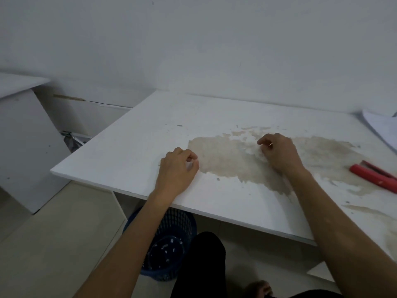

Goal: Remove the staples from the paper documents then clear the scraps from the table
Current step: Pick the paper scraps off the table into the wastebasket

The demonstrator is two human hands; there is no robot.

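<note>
The clearing step seems underway: the left hand curls over something unclear on the surface, the right hand pinches a thin scrap, and next comes the bin below.

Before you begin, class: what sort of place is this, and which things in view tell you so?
Probably a plain office or study room: a worn white desk against a bare wall, a red stapler beside papers, and a blue wastebasket underneath.
</note>
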